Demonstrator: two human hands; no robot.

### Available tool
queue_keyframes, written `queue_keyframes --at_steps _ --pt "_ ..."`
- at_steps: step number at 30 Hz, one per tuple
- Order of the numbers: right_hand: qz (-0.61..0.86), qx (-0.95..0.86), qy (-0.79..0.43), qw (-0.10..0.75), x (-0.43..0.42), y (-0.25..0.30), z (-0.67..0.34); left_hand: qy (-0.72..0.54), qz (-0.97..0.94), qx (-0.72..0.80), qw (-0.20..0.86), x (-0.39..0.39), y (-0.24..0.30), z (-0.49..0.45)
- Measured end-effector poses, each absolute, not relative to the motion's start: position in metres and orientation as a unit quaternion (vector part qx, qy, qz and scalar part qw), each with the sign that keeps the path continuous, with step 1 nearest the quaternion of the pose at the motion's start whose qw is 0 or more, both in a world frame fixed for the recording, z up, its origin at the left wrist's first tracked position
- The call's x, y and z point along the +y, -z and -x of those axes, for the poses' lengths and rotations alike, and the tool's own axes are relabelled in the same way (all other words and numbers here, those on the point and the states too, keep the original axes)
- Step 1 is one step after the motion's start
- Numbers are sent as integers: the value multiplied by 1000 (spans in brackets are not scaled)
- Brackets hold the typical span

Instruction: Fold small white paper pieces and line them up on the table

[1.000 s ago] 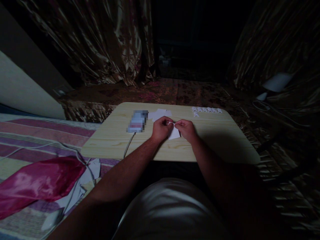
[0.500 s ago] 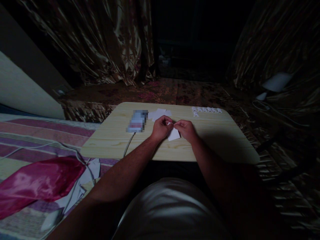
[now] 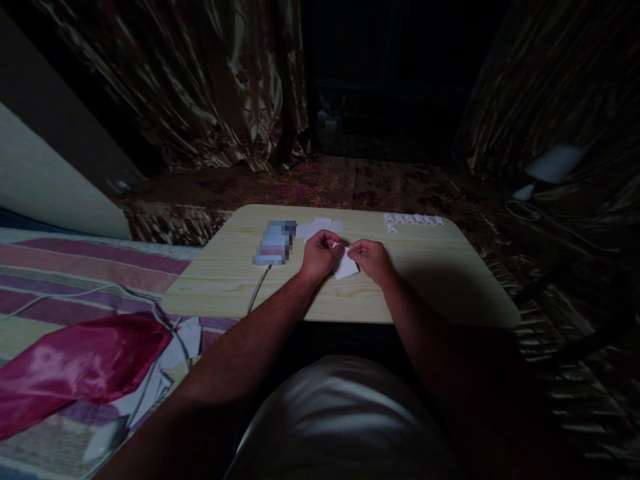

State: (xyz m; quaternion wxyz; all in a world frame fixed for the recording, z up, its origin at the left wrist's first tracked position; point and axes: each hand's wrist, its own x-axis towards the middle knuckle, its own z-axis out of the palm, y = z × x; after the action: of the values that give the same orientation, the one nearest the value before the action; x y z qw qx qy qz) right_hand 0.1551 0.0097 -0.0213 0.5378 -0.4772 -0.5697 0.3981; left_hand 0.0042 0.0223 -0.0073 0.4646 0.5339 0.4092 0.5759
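Held a small white paper low over the counter, pinched at its upper edge between left hand and right hand. Lay directly between the two sets of fingers, equally near both, hanging back toward the body, long axis slanting up to the right. Seemed closed on the top corner, though too dim to be sure.

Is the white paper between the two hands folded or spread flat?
Cannot tell for sure. The left hand and right hand pinch the top of the white paper; its layers are too small to see.
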Motion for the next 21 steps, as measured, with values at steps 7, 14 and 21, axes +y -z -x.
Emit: queue_keyframes --at_steps 7,14,21 --pt "483 -583 -366 541 9 23 -154 -572 -560 413 434 25 13 -4" --pt "471 -585 -353 558 12 29 -154 -579 -558 418 423 26 14 -4" --pt "477 -590 -341 555 12 29 -154 -576 -559 417 427 26 14 -4"
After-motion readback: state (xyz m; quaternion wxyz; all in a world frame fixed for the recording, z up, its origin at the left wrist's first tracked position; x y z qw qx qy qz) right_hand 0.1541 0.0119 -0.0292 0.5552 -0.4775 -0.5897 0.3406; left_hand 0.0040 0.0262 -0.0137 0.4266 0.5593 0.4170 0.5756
